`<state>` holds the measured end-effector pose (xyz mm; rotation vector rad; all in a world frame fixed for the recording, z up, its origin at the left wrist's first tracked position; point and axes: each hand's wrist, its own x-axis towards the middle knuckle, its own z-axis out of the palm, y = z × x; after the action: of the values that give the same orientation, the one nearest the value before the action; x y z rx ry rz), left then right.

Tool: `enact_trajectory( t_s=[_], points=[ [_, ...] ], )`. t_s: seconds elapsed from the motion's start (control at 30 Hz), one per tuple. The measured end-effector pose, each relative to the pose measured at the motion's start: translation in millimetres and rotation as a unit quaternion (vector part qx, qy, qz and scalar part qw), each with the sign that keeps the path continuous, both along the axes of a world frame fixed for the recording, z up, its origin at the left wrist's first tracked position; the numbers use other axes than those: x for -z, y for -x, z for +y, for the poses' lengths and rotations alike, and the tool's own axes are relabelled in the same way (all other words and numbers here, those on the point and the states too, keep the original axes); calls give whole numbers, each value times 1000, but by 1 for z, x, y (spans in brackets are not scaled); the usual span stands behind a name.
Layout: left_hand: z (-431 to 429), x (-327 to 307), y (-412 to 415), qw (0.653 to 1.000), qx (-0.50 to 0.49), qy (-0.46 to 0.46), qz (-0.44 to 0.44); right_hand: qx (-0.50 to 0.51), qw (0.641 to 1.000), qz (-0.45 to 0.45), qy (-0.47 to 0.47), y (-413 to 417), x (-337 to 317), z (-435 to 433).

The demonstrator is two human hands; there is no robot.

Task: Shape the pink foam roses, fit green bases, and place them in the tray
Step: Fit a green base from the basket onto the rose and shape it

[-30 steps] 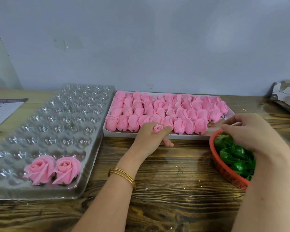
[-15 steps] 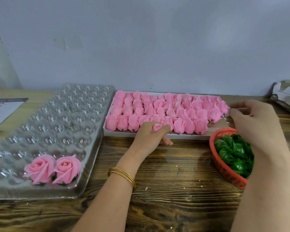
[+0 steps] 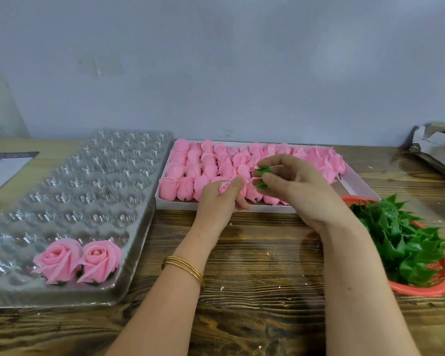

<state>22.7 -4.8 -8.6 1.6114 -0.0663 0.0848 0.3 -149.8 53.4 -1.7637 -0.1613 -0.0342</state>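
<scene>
**Two roses in the tray, a third bud in hand**

Nearest us, at about 8 o'clock, the clear tray (image 3: pixel 129 227) holds two finished roses (image 3: pixel 59 260) side by side in its near row, with green showing under each. Every other cup we can see holds nothing, so we judge the job barely begun.

At 4 o'clock the red basket (image 3: pixel 421 291) is heaped with green bases (image 3: pixel 401 242).

Between tray and basket, above the wooden table (image 3: pixel 254 253), our hands meet at about 12 o'clock over the near edge of the white box (image 3: pixel 216 207). The left hand (image 3: pixel 216 199), with gold bangles (image 3: pixel 185 268) on its wrist, grips a pink bud (image 3: pixel 224 186) in curled fingers, and the bud's tip pokes up by the thumb. The right hand (image 3: pixel 301 191) pinches a green base (image 3: pixel 263 173) at its fingertips, just beside the bud at its 2 o'clock. We cannot tell whether the two touch. The bud looks tight and unshaped, and the base is not yet fitted.

Beyond the hands, the box is packed with rows of closed pink buds (image 3: pixel 206 160) lying on their sides, so most of the work is left.

Farthest off are a paper sheet (image 3: pixel 0 168) at 10 o'clock and torn cardboard (image 3: pixel 437 147) at 2 o'clock.
</scene>
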Motion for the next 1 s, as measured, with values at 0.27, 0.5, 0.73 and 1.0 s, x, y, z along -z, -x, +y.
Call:
enact_trajectory(
  t_s=[0.27,0.5,0.73,1.0],
  points=[
    [13,-1,-9,978,-73,194,17,28,989,50,-134,-19,27,20],
    [19,-2,-12,953,-57,296,25,11,996,34,-82,-20,38,27],
    [20,-5,-13,954,-50,293,22,-19,1000,16,-12,-18,38,29],
    [17,-6,-12,959,-43,278,25,-33,999,21,15,-16,38,34]
  ],
)
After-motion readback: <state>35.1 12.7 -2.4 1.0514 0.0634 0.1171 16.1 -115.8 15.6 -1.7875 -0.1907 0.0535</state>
